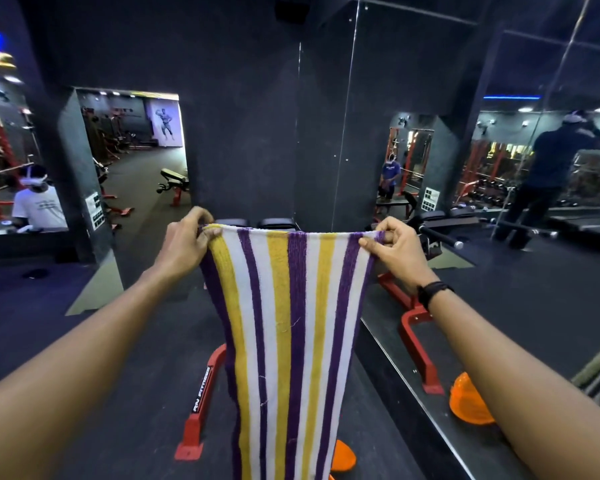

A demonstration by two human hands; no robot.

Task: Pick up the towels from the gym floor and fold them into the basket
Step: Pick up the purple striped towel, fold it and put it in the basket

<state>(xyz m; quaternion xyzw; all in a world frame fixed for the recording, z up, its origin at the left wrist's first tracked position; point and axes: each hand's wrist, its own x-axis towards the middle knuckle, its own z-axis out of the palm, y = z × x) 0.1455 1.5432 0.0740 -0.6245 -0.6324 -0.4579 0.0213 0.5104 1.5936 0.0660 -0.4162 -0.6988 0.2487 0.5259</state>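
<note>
Both hands, left hand and right hand, pinch the top corners of the purple, yellow and white striped cloth towel hanging between them, seemingly readying the first fold, which needs the corners brought together

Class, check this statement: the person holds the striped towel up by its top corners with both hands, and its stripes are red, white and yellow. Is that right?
One detail is wrong. The head view shows the towel striped purple, white and yellow, not red. The rest stands: the left hand and right hand pinch its top corners and hold it up.
</note>
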